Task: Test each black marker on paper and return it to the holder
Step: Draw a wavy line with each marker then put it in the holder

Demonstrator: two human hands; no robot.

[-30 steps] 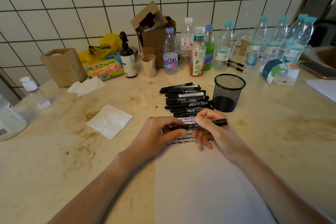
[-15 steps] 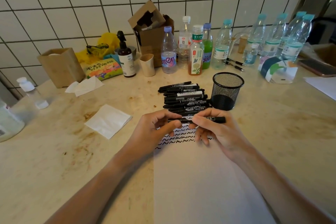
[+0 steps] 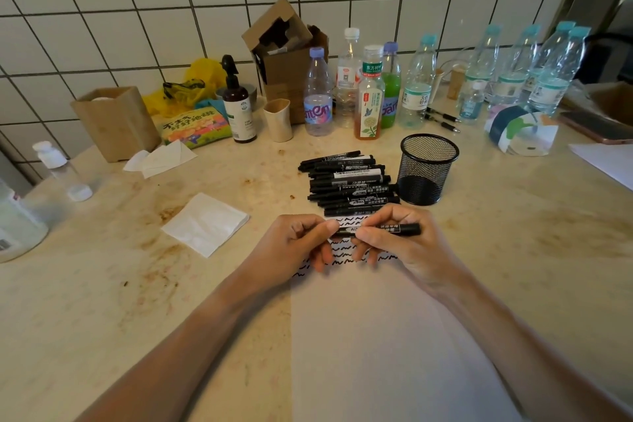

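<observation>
Both hands meet over the far end of the white sheet of paper (image 3: 394, 336), holding one slim black marker (image 3: 394, 228) between them. The left hand (image 3: 294, 243) has its fingers curled round the marker's left end — probably the cap — while the right hand (image 3: 400, 240) pinches the barrel. The marker's long axis runs left to right, its tail poking out past the right hand. The round black wire-mesh holder (image 3: 428, 169) stands just beyond the right hand, so that hand is nearer for the drop. The pile of black markers (image 3: 346, 181) lies just beyond both hands, left of the holder.
</observation>
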